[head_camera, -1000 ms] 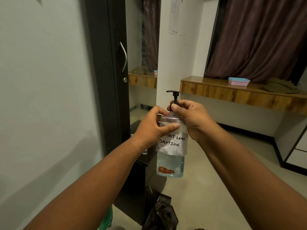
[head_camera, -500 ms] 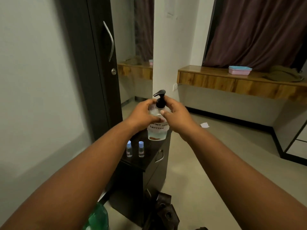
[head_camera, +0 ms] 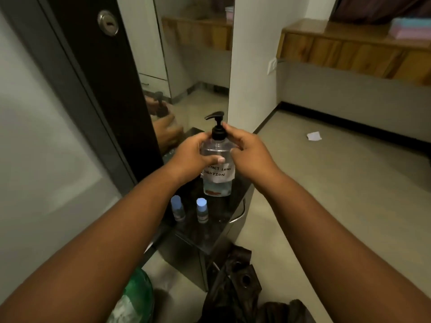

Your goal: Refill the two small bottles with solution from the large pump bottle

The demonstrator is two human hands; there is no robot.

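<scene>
The large pump bottle [head_camera: 217, 180] is clear with a black pump and a white handwritten label; little liquid shows at its bottom. It stands upright at the far end of a small dark cabinet top [head_camera: 224, 220]. My left hand [head_camera: 193, 155] wraps its left shoulder. My right hand [head_camera: 247, 152] holds its right side, fingertips at the black pump collar. Two small bottles with pale blue caps stand closer to me, one on the left [head_camera: 177, 208] and one on the right [head_camera: 202, 210], both capped and untouched.
A dark wardrobe door with a lock [head_camera: 108, 25] and a mirror [head_camera: 193, 73] rise behind the cabinet. A green bag [head_camera: 137, 299] and dark bags [head_camera: 235, 283] lie on the floor below. A wooden ledge [head_camera: 349, 50] runs along the right wall. A paper scrap [head_camera: 314, 136] lies on the floor.
The pump bottle has come down from chest height to the cabinet top, both hands still on it. My view has tilted downward, bringing the two small bottles into sight.
</scene>
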